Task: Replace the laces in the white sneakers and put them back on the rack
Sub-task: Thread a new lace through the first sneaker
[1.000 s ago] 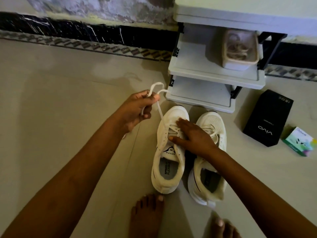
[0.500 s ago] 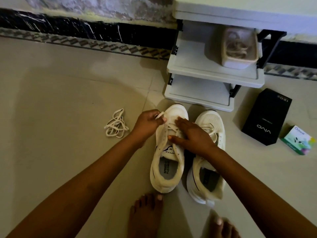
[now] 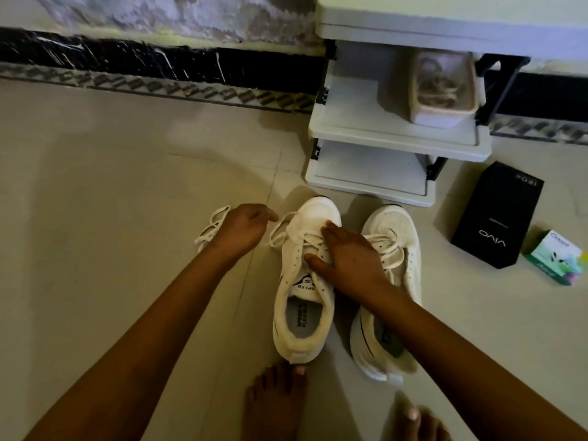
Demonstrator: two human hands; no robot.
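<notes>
White sneakers sit side by side on the tiled floor (image 3: pixel 95 218) at the centre of the frame, toes toward the rack (image 3: pixel 397 141) at upper right. On the left sneaker (image 3: pixel 302 313) the right hand (image 3: pixel 346 259) lies flat over the laces, fingers (image 3: pixel 331 230) spread and gripping nothing. The right sneaker (image 3: pixel 397 237) is partly covered by that forearm. Just left of the shoes, the left hand (image 3: pixel 245 229) curls loosely above a loose lace (image 3: pixel 211 226) on the floor; whether it pinches the lace I cannot tell. A tub (image 3: pixel 444 87) stands on the rack's middle shelf. At right lie a black box (image 3: pixel 496 214) and a small green box (image 3: pixel 555 257).
</notes>
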